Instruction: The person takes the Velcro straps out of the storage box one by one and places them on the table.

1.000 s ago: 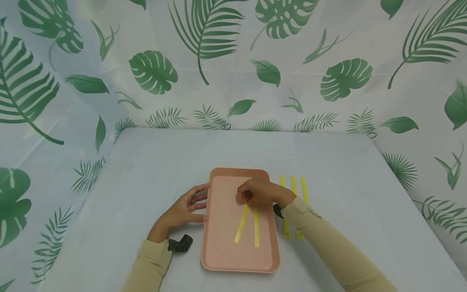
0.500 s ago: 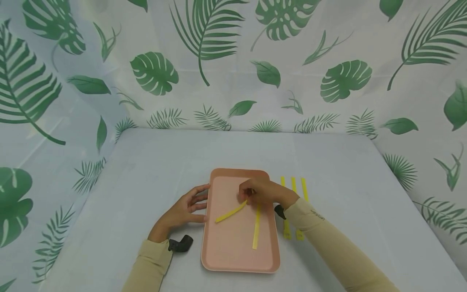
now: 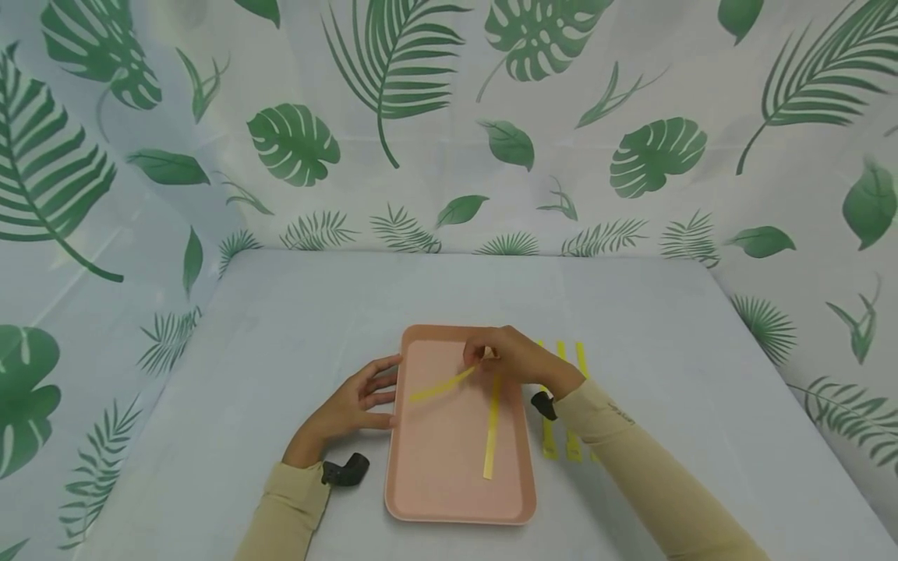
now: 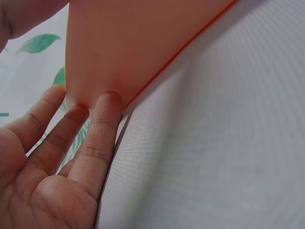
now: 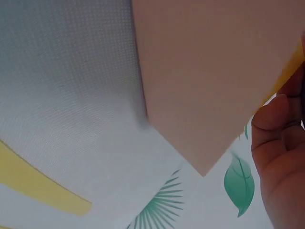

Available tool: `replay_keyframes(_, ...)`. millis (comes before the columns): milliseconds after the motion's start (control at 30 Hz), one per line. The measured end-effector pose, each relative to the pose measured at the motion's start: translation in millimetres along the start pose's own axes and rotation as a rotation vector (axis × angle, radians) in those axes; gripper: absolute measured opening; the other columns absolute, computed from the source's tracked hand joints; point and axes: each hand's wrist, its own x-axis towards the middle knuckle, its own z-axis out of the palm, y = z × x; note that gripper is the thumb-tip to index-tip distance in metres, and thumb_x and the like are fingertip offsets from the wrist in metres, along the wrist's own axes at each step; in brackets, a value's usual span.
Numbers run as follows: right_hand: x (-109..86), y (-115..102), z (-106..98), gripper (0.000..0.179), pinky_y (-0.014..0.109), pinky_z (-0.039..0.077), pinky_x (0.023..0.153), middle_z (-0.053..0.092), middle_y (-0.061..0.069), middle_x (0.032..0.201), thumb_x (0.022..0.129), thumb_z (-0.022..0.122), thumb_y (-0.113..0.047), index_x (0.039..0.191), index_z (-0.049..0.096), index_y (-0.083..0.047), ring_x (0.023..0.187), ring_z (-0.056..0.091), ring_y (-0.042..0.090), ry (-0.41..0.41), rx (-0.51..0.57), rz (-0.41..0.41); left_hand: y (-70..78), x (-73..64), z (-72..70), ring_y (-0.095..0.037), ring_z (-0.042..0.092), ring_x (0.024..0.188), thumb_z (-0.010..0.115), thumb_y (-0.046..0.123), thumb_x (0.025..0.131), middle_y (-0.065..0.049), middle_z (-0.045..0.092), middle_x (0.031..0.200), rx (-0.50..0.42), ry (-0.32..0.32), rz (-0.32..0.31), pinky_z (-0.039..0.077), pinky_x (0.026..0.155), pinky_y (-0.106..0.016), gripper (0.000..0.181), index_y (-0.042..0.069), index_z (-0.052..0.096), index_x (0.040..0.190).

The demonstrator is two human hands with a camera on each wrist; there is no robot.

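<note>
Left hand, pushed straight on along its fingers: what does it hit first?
The tray, on its left wall. The left hand appears to touch it at the fingertips.

We see white sheeting (image 3: 435, 171) standing behind and on both sides of a pale, fabric-textured bench (image 3: 316, 312). Green leaf prints (image 3: 510, 145) throughout: fronds (image 3: 384, 78), split leaves (image 3: 298, 144), sprigs (image 3: 609, 101). Light soft; we note a bluer cast at left.

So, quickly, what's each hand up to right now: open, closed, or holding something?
Left hand: open, fingertips against the pink tray's left side.
Right hand: closed, pinching the slanted yellow strip over the tray.
</note>
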Motion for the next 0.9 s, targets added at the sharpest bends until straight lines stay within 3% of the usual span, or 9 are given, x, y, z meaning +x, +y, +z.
replay_keyframes(267,-4.4,-3.2,-4.7,0.020,0.032,0.055,0.078,0.073,0.004,0.095,0.094,0.077,0.010,0.102,0.073,-0.008,0.087,0.064,0.013,0.076,0.025,0.072,-0.6,-0.2,-0.4,-0.061,0.043,0.144,0.085,0.000,0.091,-0.041,0.029,0.166,-0.014,-0.007,0.010,0.058,0.106,-0.034,0.098,-0.009,0.023,0.167)
replay_keyframes(700,-16.1,-6.6,-16.2,0.022,0.031,0.056,0.080,0.073,0.009,0.100,0.093,0.076,0.012,0.113,0.079,0.003,0.088,0.065,0.021,0.178,0.048,0.021,0.7,-0.6,1.3,-0.060,0.043,0.145,0.087,0.001,0.089,-0.039,0.029,0.167,-0.020,0.000,0.006,0.058,0.106,-0.032,0.101,-0.008,0.024,0.167)
replay_keyframes(900,-21.4,-13.0,-23.8,0.017,0.030,0.058,0.080,0.074,0.010,0.105,0.097,0.076,0.007,0.113,0.077,0.002,0.090,0.064,0.017,0.212,0.084,0.066,0.0,-0.7,0.5,-0.060,0.044,0.145,0.085,0.001,0.091,-0.040,0.029,0.167,-0.012,-0.008,0.018,0.058,0.106,-0.032,0.099,-0.010,0.022,0.167)
